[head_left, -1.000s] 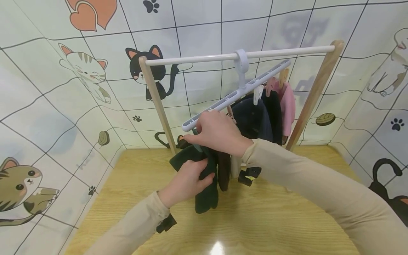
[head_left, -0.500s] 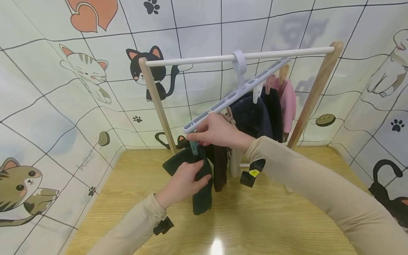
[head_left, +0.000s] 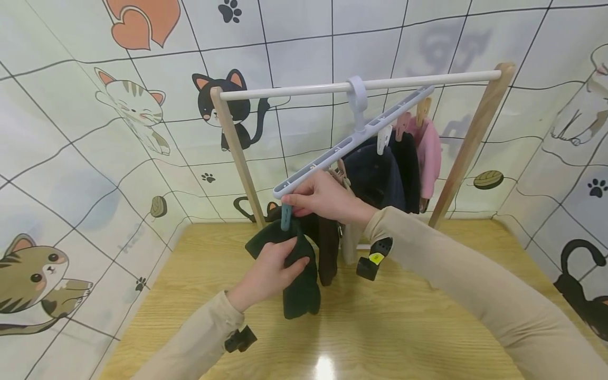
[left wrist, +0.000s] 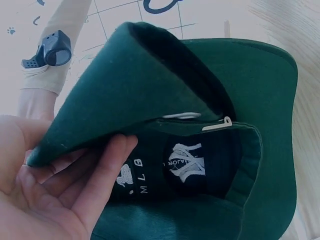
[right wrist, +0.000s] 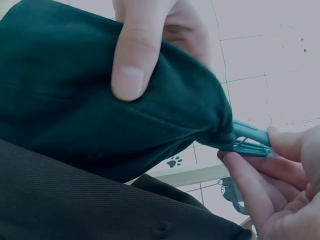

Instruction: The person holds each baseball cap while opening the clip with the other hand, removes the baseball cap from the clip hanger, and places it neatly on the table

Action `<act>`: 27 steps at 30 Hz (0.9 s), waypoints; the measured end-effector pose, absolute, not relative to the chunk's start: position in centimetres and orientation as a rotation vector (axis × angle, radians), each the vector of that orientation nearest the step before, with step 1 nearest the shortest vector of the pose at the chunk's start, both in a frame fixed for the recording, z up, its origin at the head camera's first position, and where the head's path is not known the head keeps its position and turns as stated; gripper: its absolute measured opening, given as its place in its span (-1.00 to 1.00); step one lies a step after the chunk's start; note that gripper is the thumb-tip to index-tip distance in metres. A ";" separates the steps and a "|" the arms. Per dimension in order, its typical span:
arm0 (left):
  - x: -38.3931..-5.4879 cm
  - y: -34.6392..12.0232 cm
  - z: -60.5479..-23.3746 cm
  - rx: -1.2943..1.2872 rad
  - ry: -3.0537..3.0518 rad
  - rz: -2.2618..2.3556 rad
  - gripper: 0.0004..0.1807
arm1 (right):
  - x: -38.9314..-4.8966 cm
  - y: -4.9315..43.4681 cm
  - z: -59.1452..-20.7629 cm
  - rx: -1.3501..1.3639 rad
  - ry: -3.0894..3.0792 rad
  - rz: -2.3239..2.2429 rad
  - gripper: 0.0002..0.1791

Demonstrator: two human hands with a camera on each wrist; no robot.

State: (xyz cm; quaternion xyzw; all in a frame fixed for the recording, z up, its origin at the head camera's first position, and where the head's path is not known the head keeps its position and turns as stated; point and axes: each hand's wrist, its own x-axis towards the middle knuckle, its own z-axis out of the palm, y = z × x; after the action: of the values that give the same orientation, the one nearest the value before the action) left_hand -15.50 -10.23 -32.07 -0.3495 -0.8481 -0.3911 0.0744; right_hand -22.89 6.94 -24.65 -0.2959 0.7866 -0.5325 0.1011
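Note:
A dark green baseball cap (head_left: 301,293) hangs below the low end of the pale lilac clip hanger (head_left: 328,158). My left hand (head_left: 271,269) pinches its fabric; the left wrist view looks into the cap (left wrist: 270,125), with white lettering inside. With thumb and fingers my right hand (head_left: 330,198) pinches a teal clothespin (head_left: 286,216) just under the hanger's end. In the right wrist view the clothespin (right wrist: 252,135) bites on the gathered cap edge. Whether it is fixed to the hanger is hidden by my right fingers.
The hanger hooks over a white bar (head_left: 427,80) between wooden posts (head_left: 470,148), tilted down to the left. Dark brown (head_left: 328,253), beige (head_left: 351,243), navy (head_left: 370,174) and pink (head_left: 429,158) cloth items hang close behind my right hand. A wooden tabletop (head_left: 404,338) lies below.
My right hand has shifted slightly down, uncovering the teal clothespin below the hanger. My left hand has moved a little left and down with the cap; the hanger has swung slightly.

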 end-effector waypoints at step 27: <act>-12.5 -12.2 -34.6 -1.019 -2.628 -1.430 -0.89 | -23.8 6.2 -26.3 -0.858 2.143 -1.863 -0.74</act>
State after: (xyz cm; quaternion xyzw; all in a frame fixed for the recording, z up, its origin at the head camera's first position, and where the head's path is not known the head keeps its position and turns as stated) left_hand -12.49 -12.23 -34.63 -0.3223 -0.8314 -0.4525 -0.0096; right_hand -23.84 6.23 -26.25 -0.2882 0.7195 -0.6258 0.0876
